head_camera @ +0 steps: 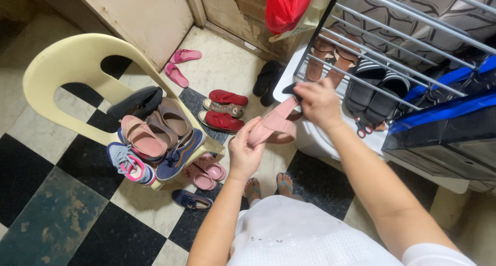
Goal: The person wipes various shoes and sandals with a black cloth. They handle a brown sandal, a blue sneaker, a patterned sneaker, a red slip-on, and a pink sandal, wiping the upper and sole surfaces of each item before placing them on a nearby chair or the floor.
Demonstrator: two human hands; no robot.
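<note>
Right now my left hand (245, 155) has its grip closed around the heel end of a pink sandal (273, 125), held up over the floor so the sole faces me, while my right hand (318, 104) pinches the toe end near the front edge of the metal rack (361, 49). Both forearms reach forward, left wrist bent upward, right one angled down. Beyond, striped black slides (374, 87) sit on the rack, red sneakers (223, 111) lie on the checkered floor (62, 214), and a cream plastic chair (67, 64) carries piled shoes.

hands: left (245, 155), right (318, 103) | grip pink sandal (271, 125) | near rack (372, 54)
</note>
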